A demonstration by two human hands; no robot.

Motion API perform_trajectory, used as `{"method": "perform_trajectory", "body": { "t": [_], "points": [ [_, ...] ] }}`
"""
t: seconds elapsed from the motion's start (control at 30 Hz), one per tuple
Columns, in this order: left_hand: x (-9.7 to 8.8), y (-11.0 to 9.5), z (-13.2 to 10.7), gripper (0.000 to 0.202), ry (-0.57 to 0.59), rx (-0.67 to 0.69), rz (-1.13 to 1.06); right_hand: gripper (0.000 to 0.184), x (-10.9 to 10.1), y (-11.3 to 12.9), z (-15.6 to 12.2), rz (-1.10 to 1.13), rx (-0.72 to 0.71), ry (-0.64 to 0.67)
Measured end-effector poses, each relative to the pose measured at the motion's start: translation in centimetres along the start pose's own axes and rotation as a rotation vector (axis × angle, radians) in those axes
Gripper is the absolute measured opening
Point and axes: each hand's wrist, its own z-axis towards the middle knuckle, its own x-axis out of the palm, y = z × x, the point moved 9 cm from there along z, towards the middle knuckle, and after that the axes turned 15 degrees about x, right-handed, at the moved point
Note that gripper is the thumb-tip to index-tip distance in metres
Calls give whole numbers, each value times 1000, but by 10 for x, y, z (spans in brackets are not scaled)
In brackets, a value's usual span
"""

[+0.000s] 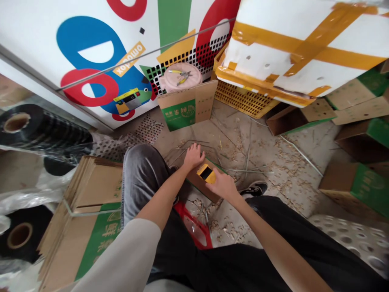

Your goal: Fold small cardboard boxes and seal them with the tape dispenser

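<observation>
A cardboard box (196, 177) with green sides lies on the floor between my feet. My left hand (193, 157) rests flat on its far left end, fingers stretched out over the top. My right hand (223, 186) is closed around a yellow stapler (206, 173) with a dark recess in its top. The tool sits over the upper face of the box, close to my left fingers; whether it touches the cardboard I cannot tell. Behind the box an open-standing carton piece (187, 108) with a green panel leans upright.
Flattened cartons (88, 231) are stacked at left beside black film rolls (33, 125). Pliers (182, 77) lie on a pink stool (170, 83). A yellow crate (243, 101) bears a taped foam box (273, 44). Folded boxes (361, 186) stand right. Straps and small bits litter the floor.
</observation>
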Motion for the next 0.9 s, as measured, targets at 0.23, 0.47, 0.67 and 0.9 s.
{"method": "perform_trajectory", "body": {
  "t": [0.23, 0.47, 0.67, 0.9],
  "points": [
    [-3, 0, 1, 44, 16, -19, 120, 63, 8, -40, -20, -37, 8, 67],
    [0, -29, -8, 40, -71, 121, 220, 62, 26, -61, -24, -10, 43, 83],
    [31, -88, -17, 36, -49, 352, 153, 62, 27, -60, -20, 10, 6, 74],
    [36, -95, -14, 41, -22, 346, 254, 59, 26, -56, -23, 9, -3, 71]
  ]
}}
